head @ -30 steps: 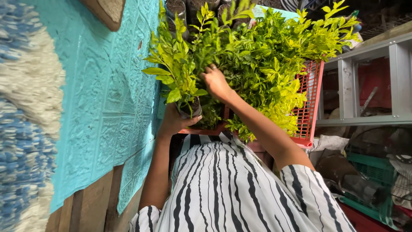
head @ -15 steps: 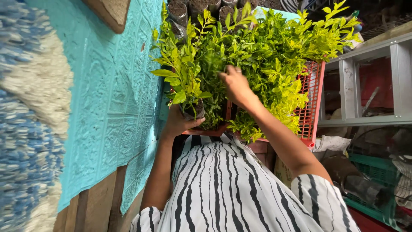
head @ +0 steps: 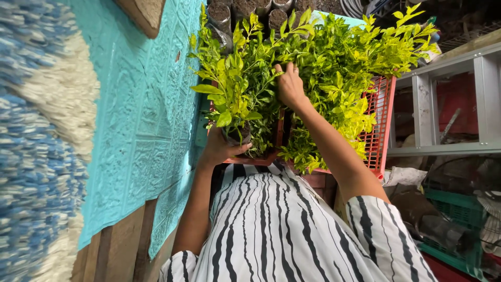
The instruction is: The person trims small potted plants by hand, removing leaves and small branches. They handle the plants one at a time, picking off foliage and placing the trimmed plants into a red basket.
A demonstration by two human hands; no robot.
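- Since a moment ago the right hand (head: pixel 289 86) has reached farther into the foliage, fingers now curled among the stems; whether they clamp a stem, I cannot tell.
- The left hand (head: pixel 222 149) is closed around a small seedling pot (head: pixel 237 134) at the near left edge of the red crate (head: pixel 378 130).
- Handling judgement: support the pot from below and part leaves gently, so stems stay unbent.
- The crate holds dense yellow-green seedlings (head: pixel 334 68); soil-filled nursery bags (head: pixel 245 10) stand beyond it.
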